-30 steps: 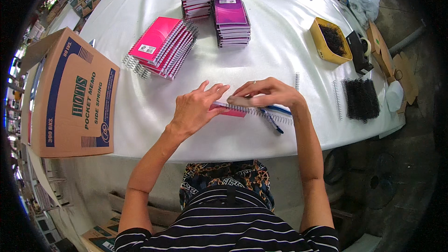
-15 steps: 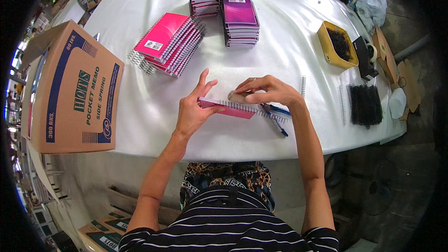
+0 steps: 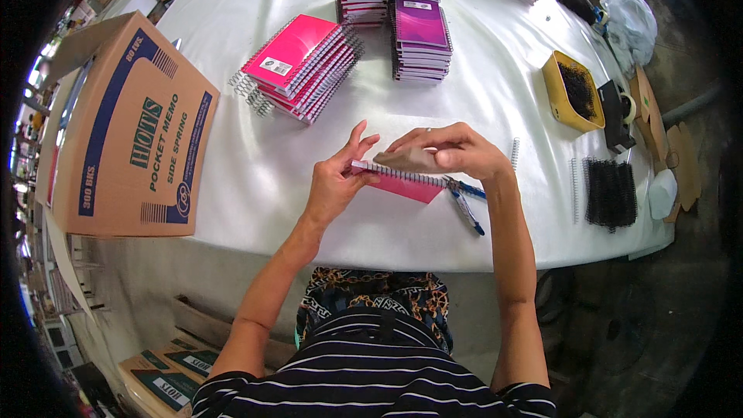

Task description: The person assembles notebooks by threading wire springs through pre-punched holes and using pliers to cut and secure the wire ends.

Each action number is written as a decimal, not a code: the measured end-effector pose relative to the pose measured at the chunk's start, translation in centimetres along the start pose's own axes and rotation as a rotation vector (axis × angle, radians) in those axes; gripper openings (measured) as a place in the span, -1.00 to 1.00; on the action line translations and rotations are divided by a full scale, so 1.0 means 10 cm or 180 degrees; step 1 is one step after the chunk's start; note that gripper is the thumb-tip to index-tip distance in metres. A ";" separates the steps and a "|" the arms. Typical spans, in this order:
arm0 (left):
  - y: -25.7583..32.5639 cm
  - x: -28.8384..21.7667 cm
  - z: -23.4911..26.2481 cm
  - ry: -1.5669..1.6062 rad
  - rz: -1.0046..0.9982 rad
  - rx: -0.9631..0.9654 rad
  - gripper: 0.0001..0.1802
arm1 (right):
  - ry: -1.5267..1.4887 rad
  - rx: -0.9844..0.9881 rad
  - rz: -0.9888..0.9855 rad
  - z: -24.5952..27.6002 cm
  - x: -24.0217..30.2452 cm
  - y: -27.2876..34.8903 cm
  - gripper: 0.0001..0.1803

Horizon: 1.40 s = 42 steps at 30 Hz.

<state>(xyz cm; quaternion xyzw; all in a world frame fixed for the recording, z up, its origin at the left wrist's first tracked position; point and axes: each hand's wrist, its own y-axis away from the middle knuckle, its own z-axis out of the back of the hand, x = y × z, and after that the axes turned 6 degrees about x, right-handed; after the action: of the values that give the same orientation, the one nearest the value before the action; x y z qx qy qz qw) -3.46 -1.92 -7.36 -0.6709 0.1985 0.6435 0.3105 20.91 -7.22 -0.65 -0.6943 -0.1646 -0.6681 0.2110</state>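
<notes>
A pink-covered pocket notebook (image 3: pixel 406 186) is held on edge near the front of the table, with a dark wire spiral (image 3: pixel 410 175) running along its upper edge. My left hand (image 3: pixel 338 178) grips its left end between thumb and fingers, other fingers raised. Just above the spiral, my right hand (image 3: pixel 463 151) pinches a soft-looking grey-brown pad (image 3: pixel 408 160); whether the pad touches the wire I cannot tell. Blue-handled pliers (image 3: pixel 467 213) lie on the table at the notebook's right end, partly under my right hand.
Stacked pink notebooks (image 3: pixel 298 42) and purple notebooks (image 3: pixel 420 25) stand at the back. A large carton (image 3: pixel 143 135) is at the left. To the right are a yellow bin (image 3: pixel 559 101) of black bits, a tape dispenser (image 3: pixel 617 120) and a pile of black spirals (image 3: pixel 611 192).
The spiral that stuck out past the notebook's right end now lies along its edge. More of the pad shows in my right hand. The whole view has shifted slightly.
</notes>
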 end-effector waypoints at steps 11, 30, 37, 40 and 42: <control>0.02 0.05 0.12 0.0204 0.0268 0.0383 -0.06 | 0.1098 -0.0616 -0.0774 -0.12 0.11 0.01 -0.46; 0.05 -0.45 -0.12 -0.1583 -0.0360 0.0304 -0.44 | 0.4438 -0.2935 -0.1409 -1.13 -0.63 0.98 -0.51; 0.12 -0.47 -0.34 -0.3160 -0.0973 -0.0088 -0.36 | 0.3301 -0.2885 -0.0075 -1.56 -0.06 0.54 -0.51; 0.12 -0.49 -0.37 -0.3225 -0.1107 -0.0133 -0.35 | 0.3464 -0.2836 0.0084 -1.55 -0.04 0.47 -0.52; 0.12 -0.50 -0.37 -0.3215 -0.1135 -0.0117 -0.33 | 0.3643 -0.2779 0.0109 -1.54 -0.03 0.45 -0.52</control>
<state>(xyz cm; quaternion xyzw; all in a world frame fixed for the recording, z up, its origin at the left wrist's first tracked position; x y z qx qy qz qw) -2.02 -5.96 -2.73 -0.3063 -0.1041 0.8269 0.4600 9.96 -18.98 -0.98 -0.2588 0.2647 -0.9287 -0.0222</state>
